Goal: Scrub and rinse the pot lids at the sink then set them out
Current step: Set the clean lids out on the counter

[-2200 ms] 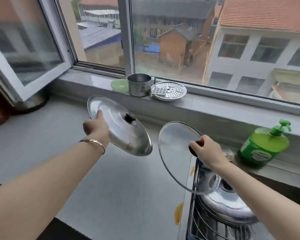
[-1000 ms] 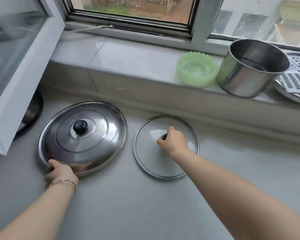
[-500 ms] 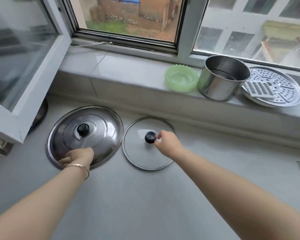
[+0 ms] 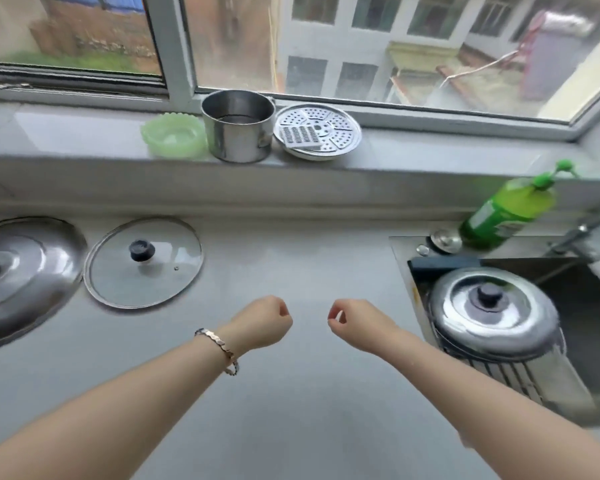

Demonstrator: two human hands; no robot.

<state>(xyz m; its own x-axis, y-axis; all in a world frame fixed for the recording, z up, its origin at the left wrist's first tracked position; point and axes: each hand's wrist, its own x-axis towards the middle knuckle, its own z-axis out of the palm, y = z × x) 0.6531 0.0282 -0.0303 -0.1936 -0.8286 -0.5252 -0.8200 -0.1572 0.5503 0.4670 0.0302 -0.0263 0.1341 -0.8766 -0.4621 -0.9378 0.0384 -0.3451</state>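
While a steel lid (image 4: 25, 271) and a glass lid (image 4: 142, 261) lie flat side by side on the table (image 4: 291, 258), seemingly finished, a third lid (image 4: 492, 306) sits in the sink (image 4: 589, 306), likely unwashed; left hand (image 4: 260, 322) and right hand (image 4: 355, 323) hover loosely curled, empty.

glass lid (image 4: 142, 263): clear, glossy | steel lid (image 4: 21, 271): shiny metal | counter (image 4: 291, 410): matt, smooth
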